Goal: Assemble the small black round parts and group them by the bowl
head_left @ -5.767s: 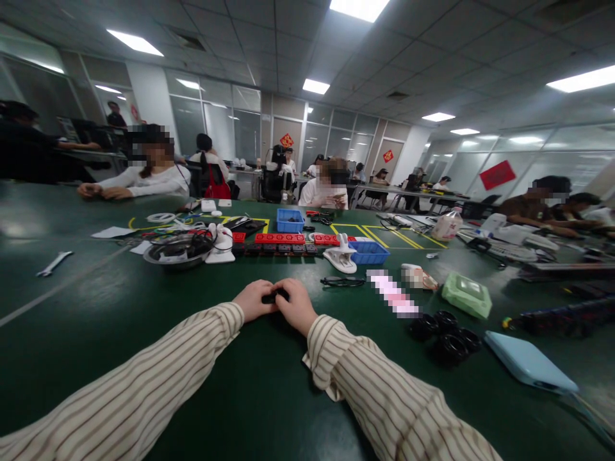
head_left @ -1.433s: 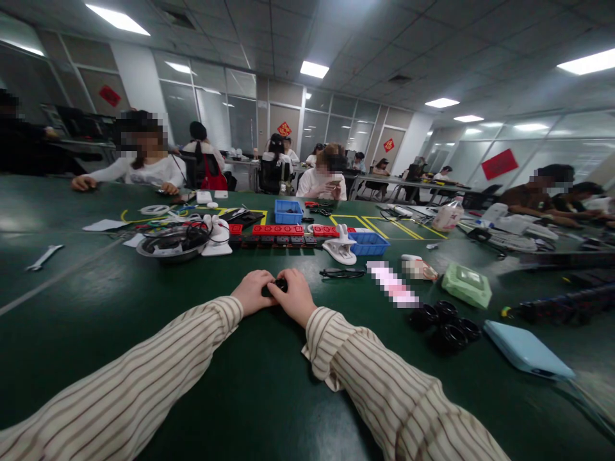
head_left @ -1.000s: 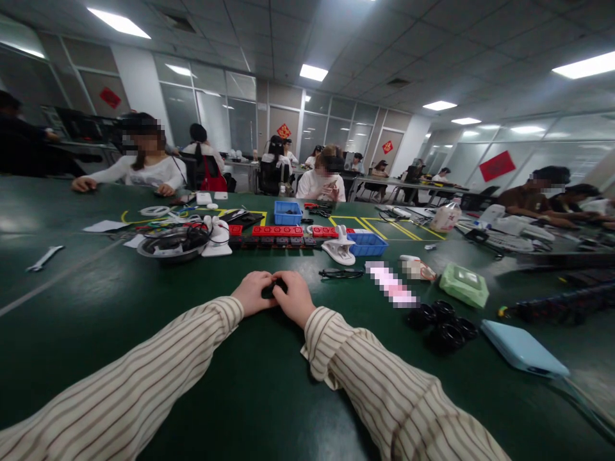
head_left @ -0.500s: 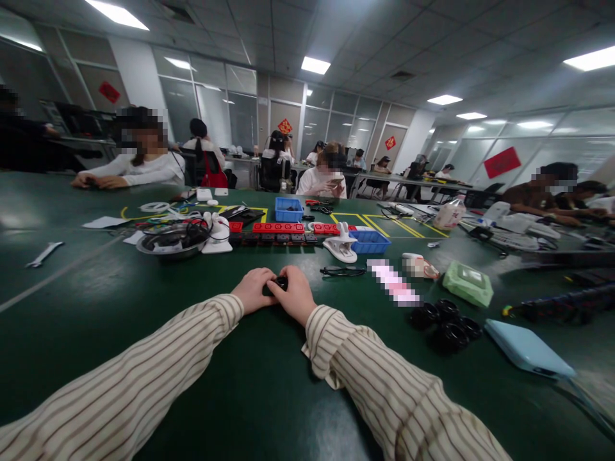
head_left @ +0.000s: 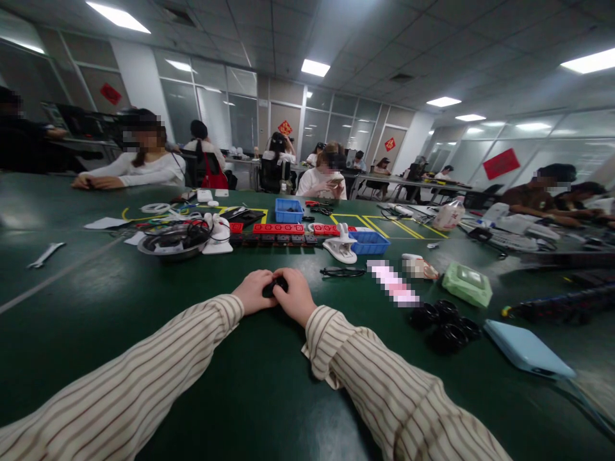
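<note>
My left hand (head_left: 252,291) and my right hand (head_left: 296,296) rest together on the green table (head_left: 96,307), both in striped sleeves. Their fingers are curled round a small black part (head_left: 273,286) that shows between them; most of it is hidden. Beyond the hands lies a row of red and black blocks (head_left: 278,234), a white clamp (head_left: 341,246) and a pair of black glasses (head_left: 342,272).
A metal bowl with cables (head_left: 173,242) stands at left, a wrench (head_left: 44,254) further left. Two blue bins (head_left: 289,210) (head_left: 369,242) are behind. At right lie black rings (head_left: 446,325), a green box (head_left: 467,283) and a light blue case (head_left: 526,349). Other people sit around the tables.
The hands stay together on the small black part, with only slight finger shifts. The view has wobbled a little.
</note>
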A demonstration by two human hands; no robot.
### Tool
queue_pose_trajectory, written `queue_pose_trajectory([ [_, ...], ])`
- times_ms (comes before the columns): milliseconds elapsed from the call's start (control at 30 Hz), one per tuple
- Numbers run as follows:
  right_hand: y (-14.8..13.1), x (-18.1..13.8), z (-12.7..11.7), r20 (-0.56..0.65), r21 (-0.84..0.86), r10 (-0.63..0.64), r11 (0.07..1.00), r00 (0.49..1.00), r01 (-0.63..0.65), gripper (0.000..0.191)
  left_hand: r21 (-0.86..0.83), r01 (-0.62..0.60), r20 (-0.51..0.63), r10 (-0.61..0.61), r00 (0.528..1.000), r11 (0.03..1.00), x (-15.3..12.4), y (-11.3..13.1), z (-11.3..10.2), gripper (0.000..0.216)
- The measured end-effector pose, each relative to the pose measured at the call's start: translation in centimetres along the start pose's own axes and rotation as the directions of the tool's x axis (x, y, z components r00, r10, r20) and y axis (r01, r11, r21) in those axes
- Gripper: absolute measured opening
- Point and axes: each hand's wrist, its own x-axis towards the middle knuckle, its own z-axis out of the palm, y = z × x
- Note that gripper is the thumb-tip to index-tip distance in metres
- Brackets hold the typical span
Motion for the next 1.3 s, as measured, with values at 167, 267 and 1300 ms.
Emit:
queue_pose_trajectory([
  [167, 0.11, 0.00, 0.26, -0.055, -0.014, 0.071, 0.997, 0.996, -0.071, 0.028, 0.011, 0.039, -0.008, -0.039, 0.999, 0.999, 0.05, -0.01, 0.06, 0.042],
  [267, 0.31, 0.06, 0.39, -0.076, -0.042, 0.107, 0.993, 0.991, -0.110, 0.027, 0.011, 0.064, -0.023, -0.064, 0.998, 0.998, 0.09, 0.01, 0.01, 0.040],
  [1300, 0.76, 0.36, 0.05, -0.039, -0.125, 0.055, 0.990, 0.998, -0.060, 0.022, 0.017, 0.046, -0.016, -0.046, 0.999, 0.999, 0.09, -0.09, 0.06, 0.031],
])
